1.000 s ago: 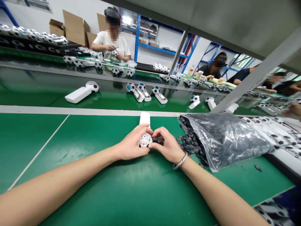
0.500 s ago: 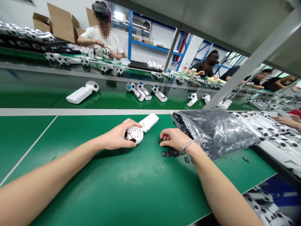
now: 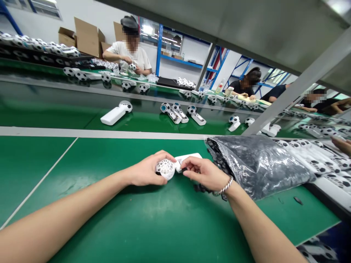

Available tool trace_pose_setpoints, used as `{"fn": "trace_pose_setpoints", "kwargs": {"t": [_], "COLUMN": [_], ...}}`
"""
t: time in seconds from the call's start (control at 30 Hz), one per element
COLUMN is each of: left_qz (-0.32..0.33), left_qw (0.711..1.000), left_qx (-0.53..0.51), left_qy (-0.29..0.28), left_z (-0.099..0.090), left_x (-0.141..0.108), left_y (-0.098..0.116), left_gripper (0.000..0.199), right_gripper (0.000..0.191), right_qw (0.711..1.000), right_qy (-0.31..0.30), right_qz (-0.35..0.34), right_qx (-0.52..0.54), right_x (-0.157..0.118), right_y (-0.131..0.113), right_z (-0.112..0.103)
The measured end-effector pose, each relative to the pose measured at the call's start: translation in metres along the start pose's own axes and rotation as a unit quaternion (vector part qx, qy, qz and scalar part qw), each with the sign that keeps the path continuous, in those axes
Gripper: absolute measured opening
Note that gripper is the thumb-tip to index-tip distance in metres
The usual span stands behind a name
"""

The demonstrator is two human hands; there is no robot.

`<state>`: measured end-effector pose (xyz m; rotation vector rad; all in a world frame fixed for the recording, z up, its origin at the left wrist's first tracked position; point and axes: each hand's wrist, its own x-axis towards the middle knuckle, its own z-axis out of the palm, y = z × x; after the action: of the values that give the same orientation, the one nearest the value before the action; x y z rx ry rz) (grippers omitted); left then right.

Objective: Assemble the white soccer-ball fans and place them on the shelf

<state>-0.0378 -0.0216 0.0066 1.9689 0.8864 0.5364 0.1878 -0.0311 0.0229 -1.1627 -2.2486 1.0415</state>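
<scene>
My left hand (image 3: 149, 170) is wrapped round the round, football-patterned head of a white handheld fan (image 3: 165, 168), its white grille facing up. The fan's white handle (image 3: 189, 157) points right, partly behind my right hand (image 3: 201, 172). Between the thumb and fingertips of that hand is a small black piece (image 3: 184, 170), close to the fan head's right side. Loose black pieces (image 3: 201, 188) lie on the green table under my right hand, beside a clear plastic bag (image 3: 263, 164) full of black pieces.
On the belt (image 3: 68, 118) beyond the table lie several football-patterned fans. A tray (image 3: 326, 186) of white fan parts stands at the right. A slanted metal post (image 3: 287, 87) rises behind the bag. Several people sit across the line; another person's hand (image 3: 341, 145) shows at the right edge.
My right hand has lifted from the loose black pieces and moved to the fan with one black piece. The fan has turned in my left hand, its handle now more level. The camera view has shifted.
</scene>
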Motion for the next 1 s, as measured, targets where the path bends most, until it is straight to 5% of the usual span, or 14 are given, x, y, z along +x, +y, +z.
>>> {"fn": "trace_pose_setpoints", "kwargs": {"t": [0.3, 0.7, 1.0], "left_qz": [-0.009, 0.026, 0.025], "left_qw": [0.996, 0.998, 0.999], "left_qx": [-0.003, 0.009, 0.007], "left_qy": [0.092, 0.056, 0.032], "left_z": [0.016, 0.011, 0.008], "left_x": [0.0, -0.001, 0.0], "left_y": [0.003, 0.004, 0.001], "left_gripper": [0.033, 0.04, 0.05], "right_gripper": [0.012, 0.012, 0.02], "right_qw": [0.995, 0.975, 0.961], "right_qy": [0.059, 0.164, 0.064], "right_qz": [-0.074, -0.132, -0.242], "right_qx": [0.022, -0.065, -0.118], "right_x": [0.001, 0.001, 0.001], "right_y": [-0.012, -0.01, -0.011], "right_z": [0.014, 0.019, 0.024]}}
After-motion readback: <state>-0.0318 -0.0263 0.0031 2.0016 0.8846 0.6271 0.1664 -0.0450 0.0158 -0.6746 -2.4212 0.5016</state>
